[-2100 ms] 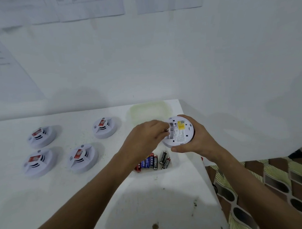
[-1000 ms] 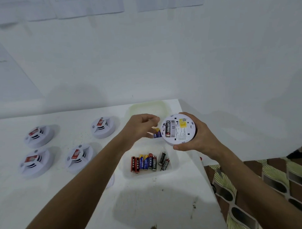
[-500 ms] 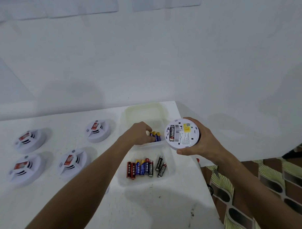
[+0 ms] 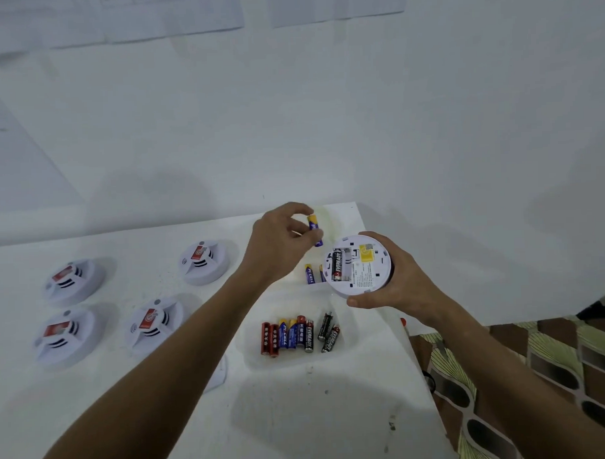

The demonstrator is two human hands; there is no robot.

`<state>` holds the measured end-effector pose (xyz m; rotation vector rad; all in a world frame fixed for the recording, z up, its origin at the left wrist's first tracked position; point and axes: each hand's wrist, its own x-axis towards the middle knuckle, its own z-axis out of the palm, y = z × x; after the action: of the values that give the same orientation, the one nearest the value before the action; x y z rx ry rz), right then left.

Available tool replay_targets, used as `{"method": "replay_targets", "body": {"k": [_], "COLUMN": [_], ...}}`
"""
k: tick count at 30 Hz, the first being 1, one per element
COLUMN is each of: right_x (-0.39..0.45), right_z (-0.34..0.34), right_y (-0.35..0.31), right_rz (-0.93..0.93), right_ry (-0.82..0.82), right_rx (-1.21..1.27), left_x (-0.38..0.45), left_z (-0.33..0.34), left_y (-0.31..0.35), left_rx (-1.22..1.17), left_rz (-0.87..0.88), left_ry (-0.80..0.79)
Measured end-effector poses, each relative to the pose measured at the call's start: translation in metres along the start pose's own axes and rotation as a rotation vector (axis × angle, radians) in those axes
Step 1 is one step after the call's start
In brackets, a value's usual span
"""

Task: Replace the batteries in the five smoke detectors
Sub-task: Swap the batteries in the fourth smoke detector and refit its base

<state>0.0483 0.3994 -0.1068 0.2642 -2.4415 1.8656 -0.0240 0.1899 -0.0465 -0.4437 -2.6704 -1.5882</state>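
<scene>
White table (image 4: pixel 129 424) below; my left hand (image 4: pixel 281 240) pinches a blue battery (image 4: pixel 314 229) upright, just left of the detector (image 4: pixel 359 263) gripped by my right hand (image 4: pixel 402 284); its bay's long axis matches.

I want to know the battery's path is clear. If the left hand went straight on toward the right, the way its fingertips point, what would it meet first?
Probably the smoke detector held by the right hand; the left hand pinches a blue battery just left of it. Depth is unclear, so it might pass behind.
</scene>
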Motion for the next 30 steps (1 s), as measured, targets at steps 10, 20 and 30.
{"method": "replay_targets", "body": {"k": [10, 20, 30], "right_x": [-0.004, -0.008, -0.001], "right_z": [0.026, 0.054, 0.103], "right_y": [-0.02, -0.038, -0.051], "right_rz": [-0.051, -0.044, -0.078], "right_ry": [-0.063, -0.188, -0.291], "right_rx": [0.033, 0.067, -0.013], "left_x": [-0.038, -0.077, -0.115], "left_z": [-0.01, -0.057, -0.099], "left_y": [0.008, -0.016, -0.039], "left_rx": [0.278, 0.212, 0.257], "left_rz": [0.177, 0.099, 0.054], "left_ry": [-0.167, -0.389, -0.272]}}
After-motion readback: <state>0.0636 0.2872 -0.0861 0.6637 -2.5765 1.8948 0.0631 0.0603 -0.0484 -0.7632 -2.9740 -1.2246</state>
